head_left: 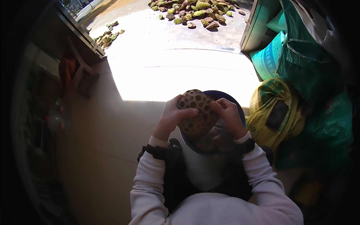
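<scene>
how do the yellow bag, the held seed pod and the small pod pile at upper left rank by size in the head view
Largest to smallest:
1. yellow bag
2. held seed pod
3. small pod pile

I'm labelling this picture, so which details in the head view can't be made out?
All head view:
Seed pod: underside, turned away.
Bucket: exact contents, behind the pod and in shadow.
Right hand: anything pinched, covered by its own fingers.
Pod pile: far side, cut off by the top edge.
</scene>
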A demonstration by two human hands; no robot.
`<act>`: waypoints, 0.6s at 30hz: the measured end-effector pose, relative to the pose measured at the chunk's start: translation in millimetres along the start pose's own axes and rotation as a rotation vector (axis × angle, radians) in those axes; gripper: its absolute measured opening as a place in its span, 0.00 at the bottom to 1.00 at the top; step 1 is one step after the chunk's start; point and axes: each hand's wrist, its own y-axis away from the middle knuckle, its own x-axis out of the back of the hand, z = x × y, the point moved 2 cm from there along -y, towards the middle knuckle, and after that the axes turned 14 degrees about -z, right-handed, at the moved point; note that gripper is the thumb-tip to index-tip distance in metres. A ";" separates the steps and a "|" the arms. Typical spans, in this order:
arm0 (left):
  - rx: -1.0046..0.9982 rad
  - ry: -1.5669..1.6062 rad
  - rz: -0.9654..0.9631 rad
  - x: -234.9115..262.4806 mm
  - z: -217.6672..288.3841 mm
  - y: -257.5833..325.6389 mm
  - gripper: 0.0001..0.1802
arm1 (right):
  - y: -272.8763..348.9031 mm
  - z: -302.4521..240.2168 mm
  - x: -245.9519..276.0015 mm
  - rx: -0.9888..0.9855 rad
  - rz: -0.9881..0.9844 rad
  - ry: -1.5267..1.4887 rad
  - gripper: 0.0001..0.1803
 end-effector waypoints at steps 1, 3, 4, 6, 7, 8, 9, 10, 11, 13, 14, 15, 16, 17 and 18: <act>-0.008 0.045 0.003 -4.4 -2.0 -1.7 0.30 | 3.5 -2.9 3.6 -0.048 -0.020 -0.008 0.14; -0.003 0.101 0.004 10.4 -6.0 1.5 0.31 | -3.3 2.1 -9.9 -0.064 -0.066 -0.002 0.11; 0.003 0.136 -0.007 11.3 -8.7 2.0 0.31 | -0.9 2.0 -10.8 -0.045 -0.087 0.032 0.11; 0.021 0.195 -0.033 13.6 -13.4 3.3 0.31 | 3.3 4.2 -14.2 -0.034 -0.109 -0.005 0.10; 0.029 0.227 -0.051 13.6 -15.6 2.7 0.31 | 6.3 4.5 -14.1 -0.045 -0.109 -0.066 0.10; 0.025 0.261 -0.073 13.5 -17.6 1.8 0.31 | 7.8 4.4 -14.2 -0.051 -0.123 -0.156 0.10; 0.035 0.249 -0.044 17.4 -17.5 4.7 0.31 | 6.8 6.6 -19.5 -0.055 -0.141 -0.159 0.10; 0.040 0.239 -0.040 18.9 -16.1 6.4 0.31 | 6.2 8.0 -23.8 -0.049 -0.153 -0.190 0.10; 0.046 0.228 -0.060 16.5 -14.3 3.4 0.32 | 7.2 8.0 -23.2 -0.060 -0.137 -0.229 0.11; 0.061 0.234 -0.079 15.7 -11.4 4.9 0.30 | 10.4 8.3 -21.9 -0.072 -0.144 -0.102 0.15; 0.038 0.257 -0.096 14.2 -11.2 6.0 0.29 | 10.9 7.5 -22.4 -0.042 -0.152 -0.020 0.18; 0.055 0.254 -0.117 10.7 -13.6 7.3 0.29 | 10.5 8.2 -28.5 0.047 -0.102 0.036 0.19; 0.055 0.246 -0.130 11.4 -14.0 7.3 0.29 | 8.2 6.4 -31.7 0.120 -0.060 0.084 0.20; 0.044 0.238 -0.137 13.5 -14.5 5.8 0.29 | 10.3 4.3 -29.5 0.105 -0.081 0.074 0.21; 0.060 0.252 -0.152 14.3 -17.2 4.7 0.29 | 13.4 3.8 -28.2 0.047 -0.103 0.063 0.21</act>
